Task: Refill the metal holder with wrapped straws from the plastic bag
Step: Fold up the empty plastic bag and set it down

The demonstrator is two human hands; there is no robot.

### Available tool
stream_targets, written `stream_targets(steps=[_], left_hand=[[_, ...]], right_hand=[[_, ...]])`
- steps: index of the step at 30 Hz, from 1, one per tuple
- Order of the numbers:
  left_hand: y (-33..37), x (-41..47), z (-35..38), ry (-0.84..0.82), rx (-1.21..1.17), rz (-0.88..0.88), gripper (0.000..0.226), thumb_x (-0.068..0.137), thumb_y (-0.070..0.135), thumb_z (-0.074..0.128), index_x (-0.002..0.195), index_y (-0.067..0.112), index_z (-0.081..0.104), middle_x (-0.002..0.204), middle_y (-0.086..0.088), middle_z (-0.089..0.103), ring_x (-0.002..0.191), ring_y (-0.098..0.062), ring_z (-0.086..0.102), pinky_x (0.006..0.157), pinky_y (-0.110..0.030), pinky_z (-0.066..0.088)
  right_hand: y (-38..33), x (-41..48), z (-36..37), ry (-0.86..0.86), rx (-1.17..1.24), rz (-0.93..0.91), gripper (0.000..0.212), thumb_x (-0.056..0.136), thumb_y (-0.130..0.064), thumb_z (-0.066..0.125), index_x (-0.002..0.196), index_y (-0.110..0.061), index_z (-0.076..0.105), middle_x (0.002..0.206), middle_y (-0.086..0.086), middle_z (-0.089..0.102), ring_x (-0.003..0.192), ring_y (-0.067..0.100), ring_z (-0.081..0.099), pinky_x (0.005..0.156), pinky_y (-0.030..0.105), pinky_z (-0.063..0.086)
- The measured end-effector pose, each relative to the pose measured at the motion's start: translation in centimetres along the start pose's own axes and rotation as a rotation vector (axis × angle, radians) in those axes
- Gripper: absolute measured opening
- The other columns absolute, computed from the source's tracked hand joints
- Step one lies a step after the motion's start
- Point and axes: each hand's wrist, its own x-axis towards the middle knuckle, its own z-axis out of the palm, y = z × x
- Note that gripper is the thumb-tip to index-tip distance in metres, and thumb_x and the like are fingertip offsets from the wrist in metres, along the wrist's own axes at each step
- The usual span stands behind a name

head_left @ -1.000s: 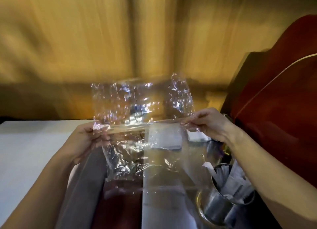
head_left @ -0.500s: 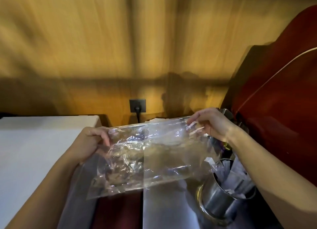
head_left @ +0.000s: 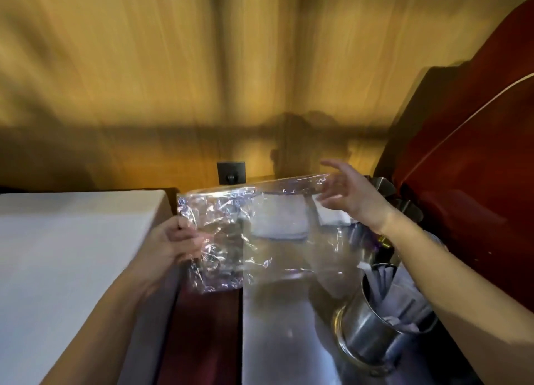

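Note:
A clear, crinkled plastic bag (head_left: 260,234) hangs flat in front of me and looks empty. My left hand (head_left: 176,240) is shut on its left edge. My right hand (head_left: 349,197) is at the bag's upper right corner with fingers spread, touching or just off the top edge. The round metal holder (head_left: 372,332) stands at the lower right, under my right forearm, with several white wrapped straws (head_left: 404,295) sticking up in it.
A white table surface (head_left: 72,254) fills the left. A grey counter strip (head_left: 277,327) runs below the bag, with folded white napkins (head_left: 280,220) behind it. A dark red panel (head_left: 468,182) rises on the right; a black wall socket (head_left: 231,172) sits on the wooden wall.
The bag has been lowered and turned flat, then shifted right. My right hand has let go its pinch and spread its fingers; my left hand moved down the left edge.

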Motion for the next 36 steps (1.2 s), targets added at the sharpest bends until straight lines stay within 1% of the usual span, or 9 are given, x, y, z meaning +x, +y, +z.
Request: stream_targets(steps=[2, 6, 9, 13, 18, 23, 27, 31, 36], left_hand=[[1.9, 0.4, -0.2, 0.035, 0.166, 0.203, 0.024, 0.077, -0.012, 0.062, 0.078, 0.011, 0.056, 0.076, -0.003, 0.07, 0.067, -0.014, 0.066, 0.054, -0.021, 0.054], [6.2, 0.9, -0.2, -0.188, 0.62, 0.566, 0.028, 0.081, 0.005, 0.066, 0.076, 0.032, 0.063, 0.077, 0.007, 0.066, 0.071, -0.001, 0.057, 0.067, -0.014, 0.042], [7.7, 0.9, 1.1, -0.269, 0.725, 0.664, 0.037, 0.085, 0.004, 0.064, 0.081, 0.041, 0.062, 0.088, 0.008, 0.066, 0.076, -0.001, 0.059, 0.071, -0.016, 0.042], [8.4, 1.4, 0.6, -0.106, 0.626, 0.782, 0.035, 0.079, 0.028, 0.07, 0.104, 0.049, 0.056, 0.106, 0.027, 0.064, 0.106, 0.004, 0.056, 0.089, -0.008, 0.04], [4.2, 2.5, -2.2, -0.109, -0.718, 0.111, 0.069, 0.07, 0.069, 0.059, 0.105, 0.009, 0.06, 0.103, -0.01, 0.07, 0.11, -0.025, 0.062, 0.097, -0.039, 0.045], [-2.1, 1.1, 3.7, -0.275, -0.609, -0.405, 0.099, 0.072, 0.079, 0.032, 0.119, -0.003, 0.057, 0.118, -0.025, 0.063, 0.111, -0.037, 0.06, 0.097, -0.052, 0.043], [-2.7, 1.7, 5.3, -0.126, -0.435, -0.34, 0.062, 0.084, 0.069, 0.035, 0.098, 0.019, 0.069, 0.093, -0.008, 0.073, 0.08, -0.022, 0.072, 0.072, -0.041, 0.055], [-3.5, 2.0, 5.7, -0.15, -0.533, -0.388, 0.074, 0.086, 0.067, 0.035, 0.128, 0.009, 0.052, 0.11, -0.013, 0.065, 0.089, -0.024, 0.071, 0.076, -0.044, 0.058], [-3.8, 1.7, 6.3, -0.32, -0.486, -0.425, 0.091, 0.071, 0.083, 0.041, 0.117, 0.009, 0.065, 0.104, -0.023, 0.071, 0.098, -0.036, 0.067, 0.081, -0.048, 0.052]], right_hand=[[-0.7, 0.2, -0.1, 0.012, -0.318, -0.057, 0.069, 0.077, -0.004, 0.071, 0.135, -0.026, 0.04, 0.12, 0.002, 0.05, 0.11, 0.014, 0.052, 0.087, 0.009, 0.041], [-3.1, 0.5, 1.3, -0.164, -0.631, -0.123, 0.07, 0.077, -0.029, 0.073, 0.137, -0.03, 0.037, 0.141, -0.003, 0.045, 0.134, 0.017, 0.035, 0.114, 0.044, 0.019], [-4.4, 0.4, 4.0, -0.387, -0.507, -0.121, 0.067, 0.073, -0.031, 0.077, 0.132, -0.025, 0.045, 0.126, -0.004, 0.058, 0.119, 0.007, 0.05, 0.106, 0.032, 0.032], [-4.5, 0.1, 5.7, -0.297, -0.204, -0.124, 0.008, 0.075, -0.003, 0.073, 0.081, -0.005, 0.068, 0.07, 0.008, 0.066, 0.067, 0.007, 0.058, 0.066, 0.018, 0.046], [-3.5, -0.4, 4.9, -0.258, 0.219, -0.001, 0.01, 0.073, 0.004, 0.07, 0.078, -0.004, 0.067, 0.07, 0.007, 0.071, 0.07, 0.016, 0.069, 0.068, 0.027, 0.055], [-2.6, -1.1, 5.9, -0.296, 0.438, 0.154, 0.014, 0.071, 0.008, 0.066, 0.079, -0.003, 0.064, 0.066, 0.009, 0.07, 0.063, 0.022, 0.069, 0.059, 0.03, 0.057], [-1.5, -1.6, 5.4, -0.225, 0.543, 0.219, 0.014, 0.067, 0.006, 0.068, 0.078, -0.003, 0.065, 0.063, 0.009, 0.07, 0.058, 0.021, 0.068, 0.051, 0.028, 0.054], [-1.0, -2.3, 4.1, -0.335, 0.672, 0.134, 0.012, 0.07, 0.005, 0.067, 0.075, -0.006, 0.067, 0.065, 0.009, 0.069, 0.057, 0.02, 0.066, 0.052, 0.029, 0.055], [-0.7, -2.6, 3.9, -0.345, 0.726, 0.158, 0.012, 0.071, 0.007, 0.065, 0.078, -0.003, 0.065, 0.067, 0.011, 0.069, 0.057, 0.021, 0.066, 0.052, 0.03, 0.056]])
